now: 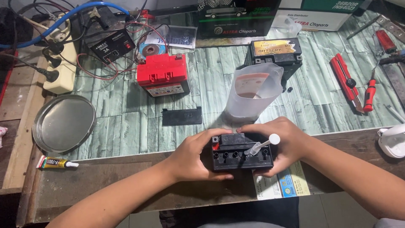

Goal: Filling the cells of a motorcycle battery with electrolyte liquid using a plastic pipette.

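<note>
A small black battery (240,157) with a row of open filler holes sits at the near edge of the bench. My left hand (192,158) grips its left side. My right hand (280,145) holds its right side and also a clear syringe (260,146) with a white plunger cap, whose tip rests in one of the holes. Just behind stands a translucent plastic jug (253,93) with some liquid in it.
A red battery (163,75) wired to a black charger (113,45) sits at back left, a black-and-yellow battery (274,52) behind the jug. A black cover strip (182,116), round metal lid (63,122), glue tube (57,163), red cutter (346,80) and screwdriver (369,93) lie around.
</note>
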